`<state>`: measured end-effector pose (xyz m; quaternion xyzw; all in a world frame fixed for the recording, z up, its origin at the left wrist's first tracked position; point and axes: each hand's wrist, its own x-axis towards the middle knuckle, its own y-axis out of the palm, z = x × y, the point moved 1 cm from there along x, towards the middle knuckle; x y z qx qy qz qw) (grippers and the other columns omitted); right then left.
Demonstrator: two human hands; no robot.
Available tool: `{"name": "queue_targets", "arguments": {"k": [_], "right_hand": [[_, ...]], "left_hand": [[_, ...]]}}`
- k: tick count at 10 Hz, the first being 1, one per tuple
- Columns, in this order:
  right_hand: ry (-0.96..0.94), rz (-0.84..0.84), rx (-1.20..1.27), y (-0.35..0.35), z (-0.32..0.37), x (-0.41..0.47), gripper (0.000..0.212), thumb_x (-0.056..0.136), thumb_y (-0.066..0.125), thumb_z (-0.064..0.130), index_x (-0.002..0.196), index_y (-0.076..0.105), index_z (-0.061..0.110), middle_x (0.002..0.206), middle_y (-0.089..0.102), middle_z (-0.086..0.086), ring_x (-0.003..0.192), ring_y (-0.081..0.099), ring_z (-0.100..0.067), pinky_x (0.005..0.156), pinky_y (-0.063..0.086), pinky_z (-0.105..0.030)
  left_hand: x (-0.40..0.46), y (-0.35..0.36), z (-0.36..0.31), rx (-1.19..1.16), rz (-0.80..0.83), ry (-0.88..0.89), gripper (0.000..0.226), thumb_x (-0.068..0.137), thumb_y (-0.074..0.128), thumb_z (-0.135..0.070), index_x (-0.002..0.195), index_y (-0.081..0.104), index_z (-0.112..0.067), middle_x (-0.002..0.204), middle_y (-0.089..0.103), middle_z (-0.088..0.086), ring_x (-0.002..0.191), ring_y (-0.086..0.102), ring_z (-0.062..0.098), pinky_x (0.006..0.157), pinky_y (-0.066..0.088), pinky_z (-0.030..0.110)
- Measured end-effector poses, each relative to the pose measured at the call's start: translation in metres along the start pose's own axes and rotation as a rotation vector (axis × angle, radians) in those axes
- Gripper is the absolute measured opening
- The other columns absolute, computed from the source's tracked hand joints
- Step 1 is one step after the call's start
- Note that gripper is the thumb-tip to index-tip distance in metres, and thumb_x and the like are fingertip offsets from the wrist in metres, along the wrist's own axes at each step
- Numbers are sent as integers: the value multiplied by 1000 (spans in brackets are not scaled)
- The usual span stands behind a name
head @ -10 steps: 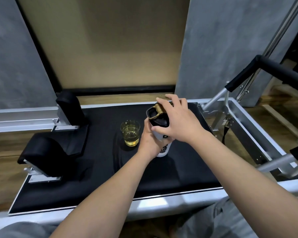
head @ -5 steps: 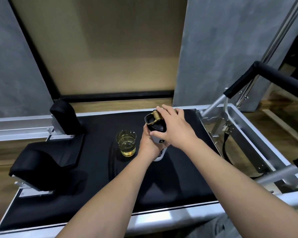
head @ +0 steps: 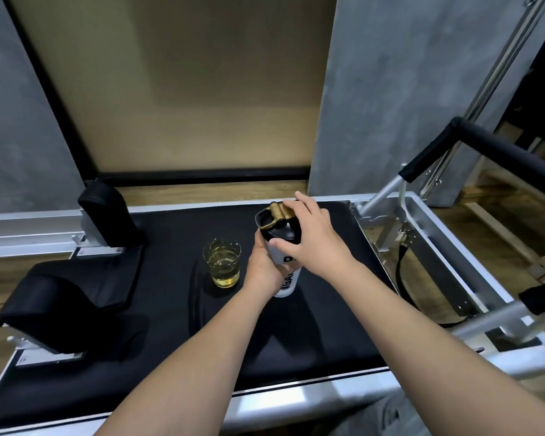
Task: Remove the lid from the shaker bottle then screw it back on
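A white shaker bottle (head: 289,280) with black lettering stands upright on the black padded carriage (head: 328,325). Its black lid (head: 276,229) with a gold flip clasp sits on top of the bottle. My left hand (head: 263,269) wraps around the bottle's body from the left side. My right hand (head: 312,239) covers the lid from the right, thumb on the lid's near rim and fingers over the gold clasp. Much of the bottle's body is hidden behind both hands.
A clear glass (head: 222,262) holding yellowish liquid stands just left of the bottle. Black shoulder rests (head: 107,215) and a black headrest (head: 60,309) lie at the left. A metal frame with a padded bar (head: 485,146) rises at the right.
My right hand has shifted its grip around the lid, and the gold clasp has turned slightly. The bottle and left hand stay in place; the camera view has drifted a little.
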<state>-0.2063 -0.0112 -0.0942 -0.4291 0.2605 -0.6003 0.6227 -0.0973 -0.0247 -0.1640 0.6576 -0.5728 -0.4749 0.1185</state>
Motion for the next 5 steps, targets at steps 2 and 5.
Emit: {"name": "queue_targets", "arguments": {"k": [2,5], "right_hand": [[26,3,6,2,5,0,83,90,77,45,159,34,28,172,14,8,146,26,-30,102,48,-48],[75,81,-117,-25,21,1,82,94,67,55,162,28,30,174,9,6,148,27,-38,109,44,-55]], "left_hand": [[-3,2,-8,86,-44,-10,21,109,54,-33,106,75,-38,123,73,2,107,62,25,54,62,35],[-15,4,-50,654,125,221,123,78,92,-32,169,9,-31,151,47,-12,138,48,14,108,37,30]]}}
